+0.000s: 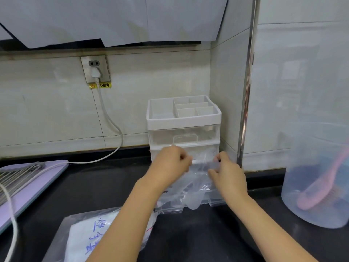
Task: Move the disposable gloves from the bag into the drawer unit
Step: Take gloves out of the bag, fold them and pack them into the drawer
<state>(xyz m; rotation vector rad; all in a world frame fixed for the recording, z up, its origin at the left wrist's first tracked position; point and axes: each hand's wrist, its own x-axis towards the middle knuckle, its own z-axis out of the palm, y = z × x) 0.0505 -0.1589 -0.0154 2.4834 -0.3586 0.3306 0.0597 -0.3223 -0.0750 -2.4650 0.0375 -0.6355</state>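
A white and clear drawer unit (184, 121) stands against the tiled wall at the corner. Its lower drawer (213, 202) is pulled out over the black counter. Clear disposable gloves (196, 186) hang above the open drawer, stretched between my two hands. My left hand (170, 163) pinches their upper left edge. My right hand (226, 173) pinches the upper right edge. A clear plastic bag (88, 235) with blue writing lies on the counter near me, partly under my left forearm.
A lilac board (37, 188) with a wire rack sits at the left edge. A white cable (111, 120) runs from the wall socket across it. A translucent bucket (317, 176) holding a pink brush stands at the right.
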